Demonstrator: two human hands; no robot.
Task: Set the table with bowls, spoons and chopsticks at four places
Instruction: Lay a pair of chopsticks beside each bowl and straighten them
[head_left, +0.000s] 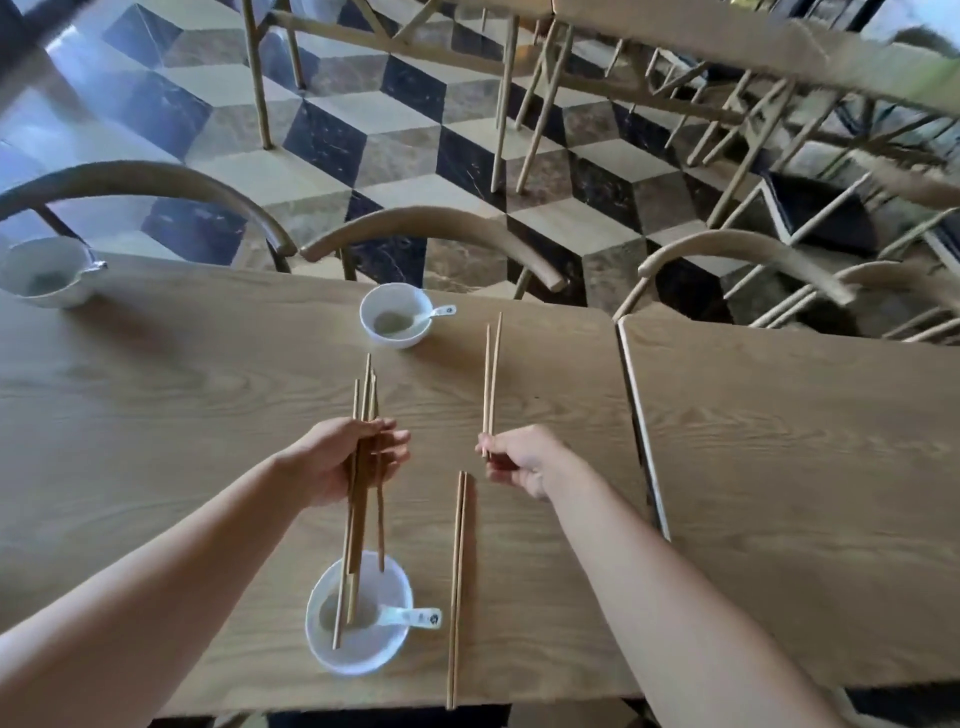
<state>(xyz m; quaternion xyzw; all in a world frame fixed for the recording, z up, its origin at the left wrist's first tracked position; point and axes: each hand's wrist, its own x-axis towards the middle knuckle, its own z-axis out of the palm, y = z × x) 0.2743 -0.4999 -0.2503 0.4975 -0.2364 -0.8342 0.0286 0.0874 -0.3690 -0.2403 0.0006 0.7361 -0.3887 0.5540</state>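
Laying a thin, pale wooden chopstick pair (492, 379) at the far place.
The right hand (524, 460) pinches the pair's near ends, with the tips right of the far white ceramic bowl (396, 332). Set them down parallel, just beside it (like the laid pair (457, 587) by the near white bowl (353, 662)). The left hand (340, 460) grips the spare chopstick bundle (367, 387).

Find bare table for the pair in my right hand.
Free: right of the far bowl and its spoon, up to the table seam; also between far bowl and left bowl. Crowded: near bowl, bundle over it, laid pair beside.
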